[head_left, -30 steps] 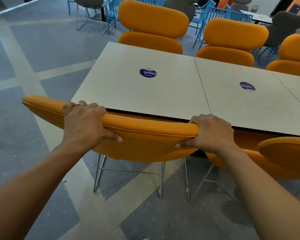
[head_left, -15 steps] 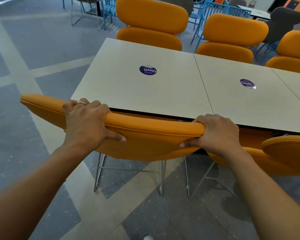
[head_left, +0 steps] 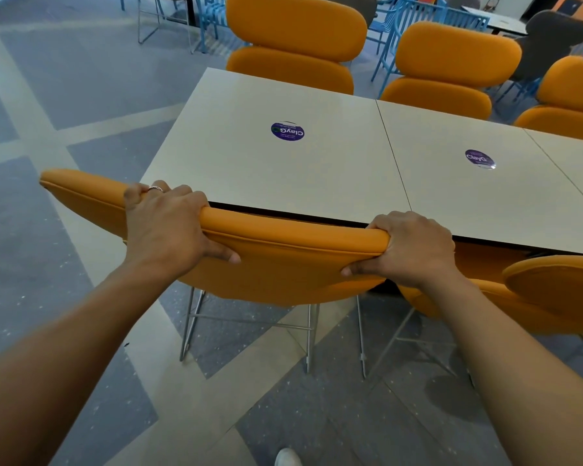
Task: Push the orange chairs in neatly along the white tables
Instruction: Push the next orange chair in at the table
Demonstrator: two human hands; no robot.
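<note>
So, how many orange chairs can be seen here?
5. One near chair held by both hands, one at its right, three across the table: left, middle, right. More may be hidden off frame.

Soft, even indoor light, faint shadows under the chair legs (head_left: 308,338), sharp focus, wide-angle bending at edges.

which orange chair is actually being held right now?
The near-side orange chair: left hand and right hand each grip its backrest top. The others stand untouched.
</note>
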